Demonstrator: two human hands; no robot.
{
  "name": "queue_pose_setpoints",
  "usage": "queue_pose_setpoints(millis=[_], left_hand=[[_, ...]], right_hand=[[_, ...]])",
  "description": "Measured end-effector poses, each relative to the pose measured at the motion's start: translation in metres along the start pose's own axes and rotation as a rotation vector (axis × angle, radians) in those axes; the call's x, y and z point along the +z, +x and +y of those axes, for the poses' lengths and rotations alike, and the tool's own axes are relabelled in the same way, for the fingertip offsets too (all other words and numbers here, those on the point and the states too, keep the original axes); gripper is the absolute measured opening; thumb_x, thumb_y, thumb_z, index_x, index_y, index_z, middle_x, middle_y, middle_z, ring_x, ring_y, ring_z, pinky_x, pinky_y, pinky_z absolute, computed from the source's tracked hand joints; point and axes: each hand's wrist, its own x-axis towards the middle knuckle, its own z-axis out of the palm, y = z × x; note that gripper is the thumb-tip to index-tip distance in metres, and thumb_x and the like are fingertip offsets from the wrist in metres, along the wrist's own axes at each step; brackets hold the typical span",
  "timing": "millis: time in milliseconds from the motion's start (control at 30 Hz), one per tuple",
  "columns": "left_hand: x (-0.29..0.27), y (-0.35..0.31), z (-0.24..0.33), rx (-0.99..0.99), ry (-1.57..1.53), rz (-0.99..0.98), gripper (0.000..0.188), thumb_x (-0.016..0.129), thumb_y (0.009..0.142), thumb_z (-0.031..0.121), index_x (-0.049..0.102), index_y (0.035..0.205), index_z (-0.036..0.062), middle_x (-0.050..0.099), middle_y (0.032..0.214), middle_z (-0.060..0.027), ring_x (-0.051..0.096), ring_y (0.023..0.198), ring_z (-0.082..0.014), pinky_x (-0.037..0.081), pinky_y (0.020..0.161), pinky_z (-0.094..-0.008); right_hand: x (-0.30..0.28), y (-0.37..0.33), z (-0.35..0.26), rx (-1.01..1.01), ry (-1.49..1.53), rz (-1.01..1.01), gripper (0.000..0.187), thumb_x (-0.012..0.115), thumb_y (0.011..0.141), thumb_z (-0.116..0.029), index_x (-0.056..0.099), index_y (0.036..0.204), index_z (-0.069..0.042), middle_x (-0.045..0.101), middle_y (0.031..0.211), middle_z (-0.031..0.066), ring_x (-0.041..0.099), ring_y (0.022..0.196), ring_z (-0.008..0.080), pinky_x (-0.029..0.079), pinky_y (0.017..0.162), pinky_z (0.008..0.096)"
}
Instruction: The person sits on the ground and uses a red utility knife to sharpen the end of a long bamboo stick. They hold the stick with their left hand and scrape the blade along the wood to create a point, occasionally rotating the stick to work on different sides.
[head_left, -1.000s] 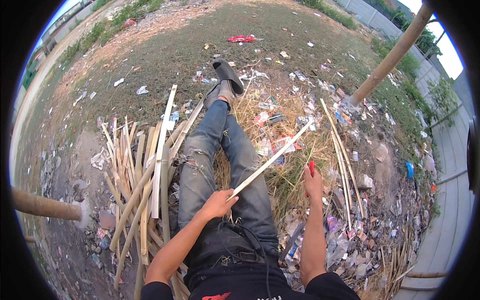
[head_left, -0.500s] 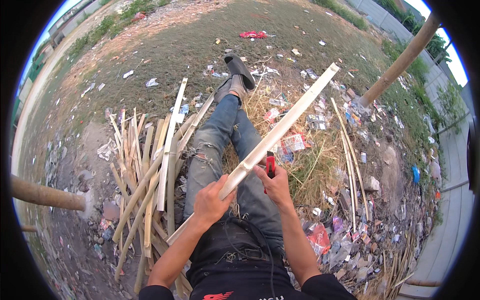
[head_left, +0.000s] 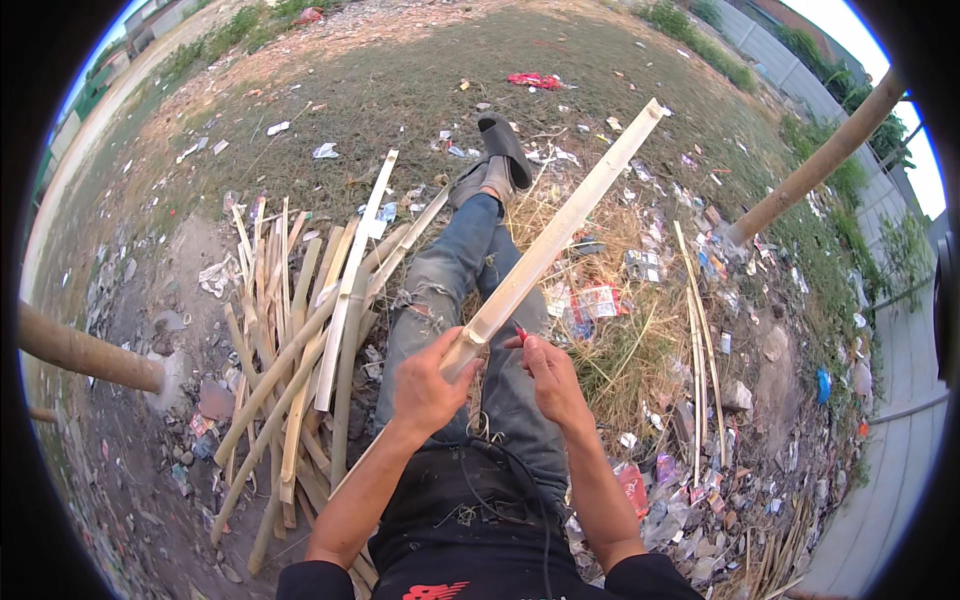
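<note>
My left hand (head_left: 430,388) is wrapped round a long split bamboo strip (head_left: 565,235). The pale inner face of the strip is turned up, with a node just past my fingers. It slants over my legs, its far end up to the right and its near end passing under my left forearm. Just right of the strip, my right hand (head_left: 552,382) is closed on a red utility knife (head_left: 521,335). Only a small red part of the knife shows at the fingers; its blade cannot be made out.
A pile of bamboo poles and strips (head_left: 300,340) lies left of my legs (head_left: 430,290). Thin strips (head_left: 703,340) rest on the littered ground at right. Dry grass (head_left: 640,350) lies beside my legs. Upright bamboo posts stand at left (head_left: 90,350) and right (head_left: 815,160).
My right hand has drawn down from the strip and turned, so the red knife, upright before, is now mostly hidden. The strip's far end has shifted slightly up and left.
</note>
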Motion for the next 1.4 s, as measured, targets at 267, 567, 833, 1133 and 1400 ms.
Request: queue_pose_setpoints(millis=[267,567,833,1133,1400], left_hand=[[-0.007,-0.001,0.002,0.059,0.031,0.071,0.052,0.085,0.088,0.025,0.068,0.132,0.0042,0.076,0.112,-0.0212,0.074,0.099,-0.0415,0.059,0.083,-0.0458],[-0.010,-0.004,0.009,0.155,0.137,0.070,0.052,0.082,0.089,0.021,0.066,0.136,0.0040,0.076,0.103,-0.0197,0.074,0.090,-0.0407,0.059,0.074,-0.0478],[-0.012,-0.006,0.008,0.085,0.207,-0.036,0.054,0.083,0.089,0.019,0.065,0.135,-0.0002,0.076,0.106,-0.0230,0.075,0.094,-0.0410,0.060,0.079,-0.0453],[-0.017,-0.028,0.021,0.121,0.216,-0.065,0.053,0.084,0.089,0.020,0.067,0.136,0.0034,0.075,0.097,-0.0179,0.075,0.082,-0.0378,0.059,0.071,-0.0450],[-0.022,-0.011,0.018,0.137,0.256,0.013,0.054,0.084,0.087,0.015,0.066,0.137,0.0019,0.076,0.104,-0.0204,0.075,0.089,-0.0405,0.059,0.075,-0.0454]], right_hand=[[0.000,-0.007,-0.018,-0.049,-0.441,-0.180,0.046,0.057,0.110,-0.042,0.059,0.088,-0.001,0.060,0.067,0.0234,0.061,0.064,0.0456,0.044,0.058,0.0504],[0.004,-0.007,-0.012,-0.135,-0.633,-0.149,0.046,0.061,0.106,-0.048,0.063,0.090,-0.006,0.064,0.064,0.0225,0.065,0.062,0.0478,0.047,0.054,0.0560],[-0.010,0.018,-0.005,-0.071,-0.788,-0.034,0.053,0.057,0.107,-0.054,0.065,0.091,-0.004,0.066,0.066,0.0224,0.066,0.064,0.0471,0.049,0.058,0.0557],[-0.052,0.033,0.012,0.076,-0.606,0.075,0.059,0.052,0.110,-0.053,0.067,0.092,0.002,0.066,0.071,0.0231,0.067,0.069,0.0428,0.049,0.065,0.0512],[-0.019,-0.001,-0.025,-0.035,-0.524,-0.059,0.051,0.059,0.107,-0.049,0.064,0.088,-0.002,0.064,0.067,0.0230,0.064,0.062,0.0454,0.047,0.057,0.0512]])
